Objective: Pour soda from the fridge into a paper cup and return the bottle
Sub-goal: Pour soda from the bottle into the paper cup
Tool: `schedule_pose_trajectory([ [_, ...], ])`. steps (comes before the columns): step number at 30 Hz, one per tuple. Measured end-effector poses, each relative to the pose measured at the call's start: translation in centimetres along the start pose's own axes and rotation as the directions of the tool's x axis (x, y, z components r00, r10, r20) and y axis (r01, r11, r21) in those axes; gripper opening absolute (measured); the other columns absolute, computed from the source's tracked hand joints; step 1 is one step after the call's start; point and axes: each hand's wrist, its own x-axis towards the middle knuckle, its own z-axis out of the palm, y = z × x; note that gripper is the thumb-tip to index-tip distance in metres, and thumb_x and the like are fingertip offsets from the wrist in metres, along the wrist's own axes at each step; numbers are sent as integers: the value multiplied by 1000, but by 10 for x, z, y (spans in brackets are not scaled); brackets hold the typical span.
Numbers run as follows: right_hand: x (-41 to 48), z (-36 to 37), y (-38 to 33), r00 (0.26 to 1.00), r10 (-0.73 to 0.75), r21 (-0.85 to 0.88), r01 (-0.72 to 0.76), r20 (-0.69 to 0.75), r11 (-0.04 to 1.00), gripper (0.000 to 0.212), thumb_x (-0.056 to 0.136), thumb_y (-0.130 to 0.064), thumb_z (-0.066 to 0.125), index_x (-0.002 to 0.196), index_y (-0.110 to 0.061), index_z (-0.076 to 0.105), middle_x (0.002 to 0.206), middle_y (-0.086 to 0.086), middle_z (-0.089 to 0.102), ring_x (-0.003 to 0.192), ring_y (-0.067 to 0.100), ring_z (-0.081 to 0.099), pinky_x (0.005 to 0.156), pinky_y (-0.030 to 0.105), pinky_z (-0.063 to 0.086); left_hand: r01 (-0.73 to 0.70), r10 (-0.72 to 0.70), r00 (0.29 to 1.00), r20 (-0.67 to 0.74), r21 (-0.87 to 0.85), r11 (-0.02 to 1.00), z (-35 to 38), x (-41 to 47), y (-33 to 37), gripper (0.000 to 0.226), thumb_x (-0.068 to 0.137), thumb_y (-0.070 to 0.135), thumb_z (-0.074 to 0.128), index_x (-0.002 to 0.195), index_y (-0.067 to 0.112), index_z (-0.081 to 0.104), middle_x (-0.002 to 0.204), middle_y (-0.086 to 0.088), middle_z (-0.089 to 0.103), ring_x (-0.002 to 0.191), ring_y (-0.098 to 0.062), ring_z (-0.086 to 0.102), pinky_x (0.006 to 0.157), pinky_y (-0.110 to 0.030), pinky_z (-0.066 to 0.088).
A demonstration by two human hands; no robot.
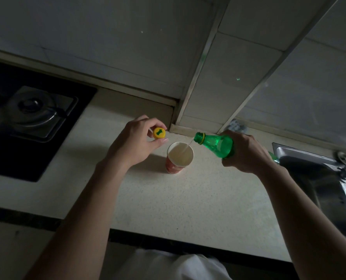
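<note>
A red paper cup [175, 167] stands on the pale countertop [198, 201], holding pale liquid. My right hand [246, 152] grips a green soda bottle [214, 144] tilted to the left, its open mouth over the cup's right rim. A thin stream of soda runs from the mouth into the cup. My left hand [135, 142] hovers just left of the cup and pinches the yellow bottle cap [159, 132] between thumb and fingers. Most of the bottle's body is hidden behind my right hand.
A black gas hob [26, 122] with a metal burner lies at the left. A steel sink [327, 178] with a tap fitting sits at the right edge. Tiled walls [127, 47] form a corner behind the cup. The counter's dark front edge [168, 241] runs below.
</note>
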Motion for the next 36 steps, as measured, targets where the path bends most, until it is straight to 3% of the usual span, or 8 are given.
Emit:
schedule_pose_trajectory([
  [3, -1, -1, -2, 1000, -1, 1, 1, 5, 1000, 76, 67, -22, 85, 134, -27, 49, 114, 6, 65, 87, 15, 52, 73, 31, 49, 1, -1, 1000, 3, -2, 1000, 0, -1, -1, 28, 83, 33, 74, 108, 28, 63, 103, 9, 57, 85, 2, 54, 70, -11, 42],
  [11, -3, -2, -2, 1000, -10, 0, 10, -4, 1000, 75, 67, -20, 84, 134, -26, 51, 112, 6, 66, 83, 15, 51, 70, 27, 40, 1, -1, 1000, -2, -19, 1000, -1, -3, -1, 29, 84, 33, 73, 110, 26, 64, 104, 8, 57, 88, -1, 56, 74, -19, 51],
  [16, -1, 0, -1, 1000, -12, -1, 12, 6, 1000, 76, 66, -21, 85, 134, -27, 49, 114, 6, 66, 89, 19, 58, 71, 29, 45, 2, -2, 1000, -5, -26, 1000, -2, -3, 1, 28, 84, 33, 74, 109, 25, 65, 104, 7, 58, 89, -4, 58, 71, -16, 48],
  [24, -2, -2, -3, 1000, -6, 0, 6, -2, 1000, 76, 67, -21, 84, 134, -26, 50, 114, 7, 66, 84, 15, 51, 70, 27, 41, 1, -1, 1000, -8, -16, 1000, -1, -3, 0, 28, 84, 34, 73, 109, 27, 63, 104, 8, 58, 88, -2, 57, 71, -14, 46],
  [36, -4, -3, -4, 1000, -3, -8, 3, 4, 1000, 76, 68, -21, 84, 136, -26, 49, 115, 6, 66, 83, 14, 49, 69, 26, 39, 2, -2, 1000, -14, -36, 999, -1, -3, -1, 27, 83, 34, 73, 107, 28, 64, 103, 7, 59, 89, -2, 58, 75, -23, 54],
])
